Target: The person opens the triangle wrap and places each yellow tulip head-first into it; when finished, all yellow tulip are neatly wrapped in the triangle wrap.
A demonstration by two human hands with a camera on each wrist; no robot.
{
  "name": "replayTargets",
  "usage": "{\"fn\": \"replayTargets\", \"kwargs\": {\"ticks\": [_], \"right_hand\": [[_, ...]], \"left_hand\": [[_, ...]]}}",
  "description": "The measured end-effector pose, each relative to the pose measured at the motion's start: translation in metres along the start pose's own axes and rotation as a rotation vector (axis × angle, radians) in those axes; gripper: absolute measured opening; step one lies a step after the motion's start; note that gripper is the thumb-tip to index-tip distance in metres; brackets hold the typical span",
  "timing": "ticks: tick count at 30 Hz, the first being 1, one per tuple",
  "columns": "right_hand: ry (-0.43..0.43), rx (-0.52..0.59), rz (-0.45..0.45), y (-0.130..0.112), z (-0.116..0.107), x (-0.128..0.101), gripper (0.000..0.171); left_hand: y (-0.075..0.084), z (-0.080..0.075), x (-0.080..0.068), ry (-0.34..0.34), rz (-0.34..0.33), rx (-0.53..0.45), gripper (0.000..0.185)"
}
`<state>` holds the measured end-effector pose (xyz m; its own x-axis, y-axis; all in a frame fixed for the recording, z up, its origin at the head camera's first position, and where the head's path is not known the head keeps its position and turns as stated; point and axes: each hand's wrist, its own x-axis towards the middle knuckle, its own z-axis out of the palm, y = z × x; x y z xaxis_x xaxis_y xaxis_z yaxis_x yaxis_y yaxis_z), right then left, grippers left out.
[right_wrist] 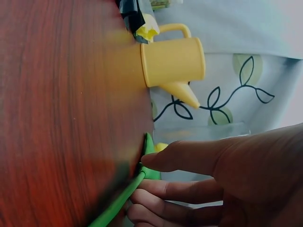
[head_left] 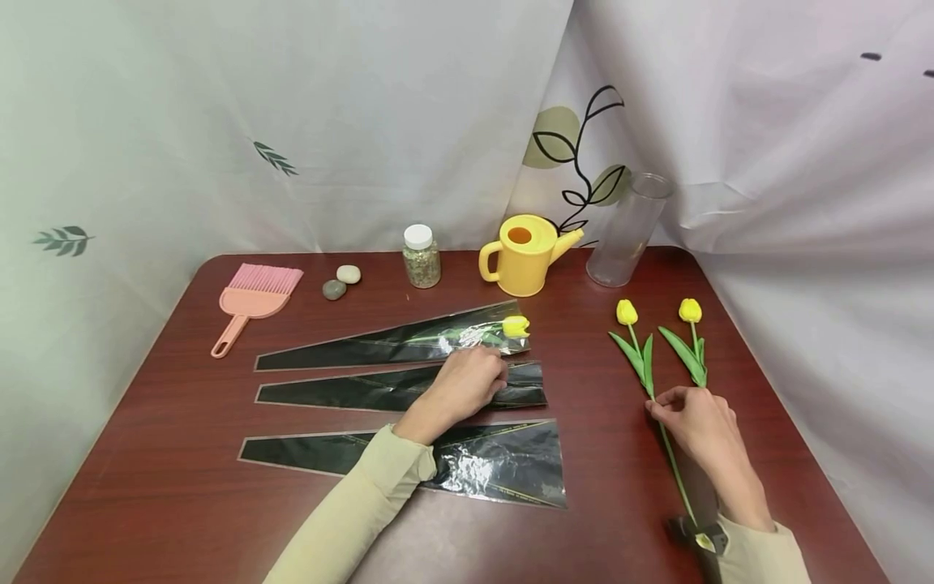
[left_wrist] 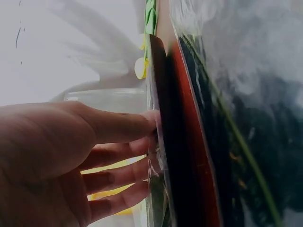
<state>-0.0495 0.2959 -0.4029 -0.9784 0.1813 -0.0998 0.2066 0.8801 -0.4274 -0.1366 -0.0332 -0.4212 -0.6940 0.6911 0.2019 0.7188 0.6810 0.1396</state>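
Three dark, tapering flower sleeves lie side by side on the table. My left hand [head_left: 467, 383] is at the wide end of the middle sleeve [head_left: 328, 393], thumb and fingertips pinching its film in the left wrist view. A yellow tulip [head_left: 516, 327] lies in the far sleeve [head_left: 343, 349], its bloom at the wide end. The near sleeve [head_left: 511, 462] lies flat, partly under my left forearm. On the right, my right hand [head_left: 704, 426] pinches the stem of a yellow tulip [head_left: 627, 312] just below its leaves. Another yellow tulip [head_left: 689, 311] lies beside it, its lower stem hidden by that hand.
Along the back stand a jar [head_left: 422, 264] with a white lid, a yellow watering can [head_left: 524, 259] and a clear glass vase [head_left: 627, 231]. Two stones [head_left: 334, 289] and a pink brush-and-dustpan piece [head_left: 255, 302] lie at the back left. White curtains surround the table.
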Motion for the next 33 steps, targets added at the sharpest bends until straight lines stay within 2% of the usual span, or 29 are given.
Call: {"fn": "replayTargets", "kwargs": {"ticks": [7, 12, 17, 19, 21, 26, 28, 30, 33], "right_hand": [[0.014, 0.003, -0.016, 0.003, 0.000, 0.002, 0.018], [0.016, 0.021, -0.020, 0.006, -0.002, 0.006, 0.016], [-0.039, 0.145, -0.013, 0.006, -0.003, 0.007, 0.019], [-0.079, 0.277, -0.011, 0.005, -0.005, 0.007, 0.022], [-0.119, 0.455, -0.002, 0.005, -0.006, 0.008, 0.025], [-0.240, 1.092, -0.018, 0.004, -0.007, 0.013, 0.015], [-0.290, 1.335, -0.031, 0.002, -0.006, 0.014, 0.017], [-0.302, 1.504, -0.033, -0.001, -0.005, 0.013, 0.023], [-0.228, 1.666, -0.026, -0.006, -0.004, 0.013, 0.024]], "left_hand": [[0.000, -0.001, 0.000, 0.020, -0.033, -0.064, 0.009], [0.000, -0.003, 0.000, 0.019, -0.030, -0.062, 0.008], [-0.001, -0.006, 0.001, 0.030, -0.051, -0.081, 0.008], [-0.001, -0.007, 0.001, 0.037, -0.057, -0.086, 0.009], [-0.002, -0.007, 0.001, 0.039, -0.060, -0.090, 0.009], [-0.003, -0.009, 0.001, 0.052, -0.070, -0.114, 0.010], [-0.003, -0.009, 0.001, 0.058, -0.076, -0.122, 0.012], [-0.003, -0.010, 0.001, 0.061, -0.079, -0.129, 0.012], [-0.003, -0.010, 0.001, 0.063, -0.084, -0.134, 0.013]]}}
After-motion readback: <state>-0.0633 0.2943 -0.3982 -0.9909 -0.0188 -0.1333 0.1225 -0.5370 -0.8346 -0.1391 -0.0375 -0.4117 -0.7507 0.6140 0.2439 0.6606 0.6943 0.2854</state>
